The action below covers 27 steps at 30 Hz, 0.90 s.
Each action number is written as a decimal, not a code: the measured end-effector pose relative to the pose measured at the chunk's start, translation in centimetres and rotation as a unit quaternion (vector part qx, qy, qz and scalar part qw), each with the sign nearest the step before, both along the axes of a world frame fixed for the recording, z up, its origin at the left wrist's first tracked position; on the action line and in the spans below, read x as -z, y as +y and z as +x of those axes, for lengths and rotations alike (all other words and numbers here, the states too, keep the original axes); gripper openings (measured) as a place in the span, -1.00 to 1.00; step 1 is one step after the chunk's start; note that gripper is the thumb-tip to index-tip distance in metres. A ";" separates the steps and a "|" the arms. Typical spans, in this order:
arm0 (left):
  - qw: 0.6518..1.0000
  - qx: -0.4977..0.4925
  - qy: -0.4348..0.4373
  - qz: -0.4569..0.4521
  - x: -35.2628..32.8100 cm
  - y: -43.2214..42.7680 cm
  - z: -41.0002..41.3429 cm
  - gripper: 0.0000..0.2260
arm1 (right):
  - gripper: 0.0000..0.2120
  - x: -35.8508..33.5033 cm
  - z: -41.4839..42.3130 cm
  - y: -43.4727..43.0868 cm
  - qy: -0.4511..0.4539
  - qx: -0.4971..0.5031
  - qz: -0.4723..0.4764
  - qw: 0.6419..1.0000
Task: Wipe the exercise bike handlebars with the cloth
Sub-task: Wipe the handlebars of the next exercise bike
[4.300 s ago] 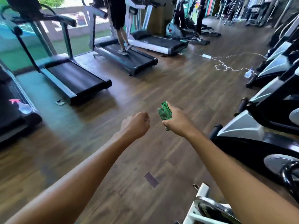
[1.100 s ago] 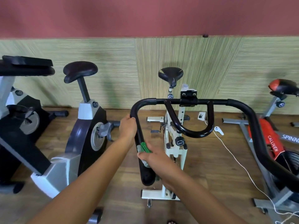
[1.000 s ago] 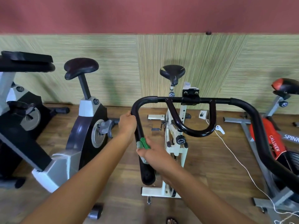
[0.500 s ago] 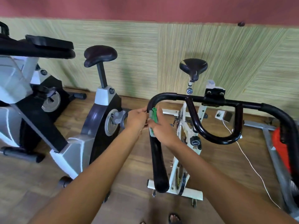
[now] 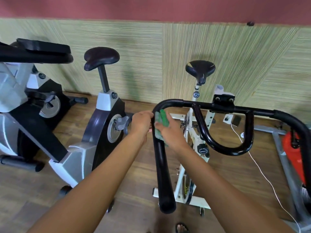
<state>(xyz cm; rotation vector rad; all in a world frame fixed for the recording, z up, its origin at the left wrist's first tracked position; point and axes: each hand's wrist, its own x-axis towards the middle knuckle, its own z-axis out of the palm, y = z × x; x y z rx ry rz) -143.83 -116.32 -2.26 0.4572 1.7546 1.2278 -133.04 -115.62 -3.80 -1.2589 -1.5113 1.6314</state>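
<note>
Sliding up from the lower stretch of the bar, my right hand (image 5: 170, 133) now sits just under the bend, nearly touching my left hand (image 5: 141, 123), which has kept its place. The left hand's fingers are wrapped round the black handlebars (image 5: 162, 174) on the left side of the bar. The right hand has the green cloth (image 5: 161, 121) bunched under its curled fingers and pressed against the right side of the same bar, so the cloth lies between palm and tube, near the top curve.

The handlebars belong to a white-framed exercise bike (image 5: 195, 138) with a black saddle (image 5: 200, 68) at its far end.

Underfoot I see a brown wood-plank floor (image 5: 235, 174). The far wall (image 5: 143, 64) is panelled in a yellow-green woven texture, with a dark red band (image 5: 151, 7) above it. A grey and black bike (image 5: 101, 128) stands to the left, another grey machine (image 5: 16, 98) further left, and a red and grey bike (image 5: 292, 153) at the right edge. A thin white cable (image 5: 262, 172) trails across the floor on the right. A foot in a sandal (image 5: 181, 227) shows at the near edge.

As for writing, a round black knob (image 5: 203, 149) on the white frame carries pale lettering, too small for me to read.
</note>
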 end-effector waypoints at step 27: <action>1.000 0.008 -0.029 -0.008 -1.5 -0.8 0.2 -0.71 | -0.73 -1.4 -4.4 5.2 -0.135 0.058 -0.106 0.983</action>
